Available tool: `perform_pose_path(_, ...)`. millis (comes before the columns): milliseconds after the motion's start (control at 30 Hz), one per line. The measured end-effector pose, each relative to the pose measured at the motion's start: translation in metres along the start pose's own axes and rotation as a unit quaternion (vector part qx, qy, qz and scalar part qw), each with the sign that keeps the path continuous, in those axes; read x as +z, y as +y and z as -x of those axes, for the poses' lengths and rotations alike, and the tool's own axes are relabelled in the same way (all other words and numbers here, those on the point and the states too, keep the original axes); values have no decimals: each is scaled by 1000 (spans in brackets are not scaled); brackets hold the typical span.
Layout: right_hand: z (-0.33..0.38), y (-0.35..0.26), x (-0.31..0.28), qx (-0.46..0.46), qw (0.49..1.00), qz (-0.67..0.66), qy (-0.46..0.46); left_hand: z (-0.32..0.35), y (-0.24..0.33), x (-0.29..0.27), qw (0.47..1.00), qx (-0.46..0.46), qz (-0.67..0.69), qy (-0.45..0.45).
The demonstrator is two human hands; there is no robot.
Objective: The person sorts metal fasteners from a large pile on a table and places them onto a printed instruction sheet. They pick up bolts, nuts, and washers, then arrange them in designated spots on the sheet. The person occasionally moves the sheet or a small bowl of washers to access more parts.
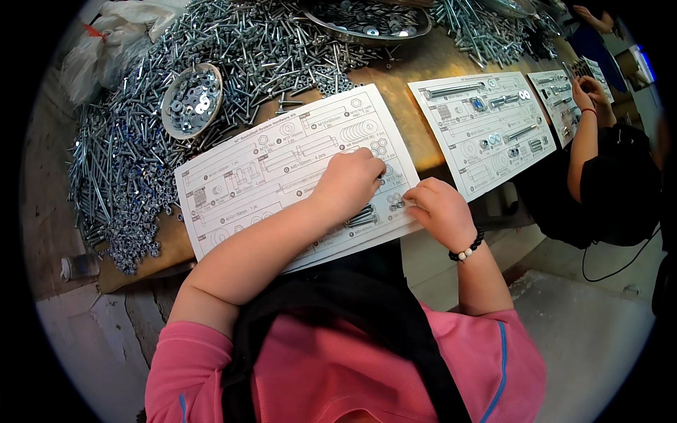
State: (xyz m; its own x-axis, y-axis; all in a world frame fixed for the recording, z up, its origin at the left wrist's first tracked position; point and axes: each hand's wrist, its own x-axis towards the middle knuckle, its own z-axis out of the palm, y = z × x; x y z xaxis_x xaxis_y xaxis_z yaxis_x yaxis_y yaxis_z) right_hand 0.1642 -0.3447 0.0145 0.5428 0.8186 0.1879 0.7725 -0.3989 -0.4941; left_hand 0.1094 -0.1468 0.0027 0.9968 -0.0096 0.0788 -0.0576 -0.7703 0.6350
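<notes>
Lying on the printed hardware sheet [390,127]: bolts [362,216]; nuts [395,206], right hand [441,204] just beside them, grip not discernible; left hand [350,178], fingers curled, contents hidden. Beyond: washer bowl [166,121], loose bolt heap [264,42].

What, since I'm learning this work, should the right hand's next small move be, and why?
Probably, the right hand should nudge the small metal pieces slightly inward on the paper sheet: its fingertips are right beside them, and they lie nearer the sheet's right edge than the bolts do.
</notes>
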Motion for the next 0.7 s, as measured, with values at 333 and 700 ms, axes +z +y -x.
perform_pose_path(333, 4, 2, 8, 13, 999, -15, 37, 16, 25, 6, 997, 63, 39, -9)
perform_pose_path(700, 1, 2, 6, 13, 999, -30, 34, 25, 22, 7, 997, 45, 47, 46)
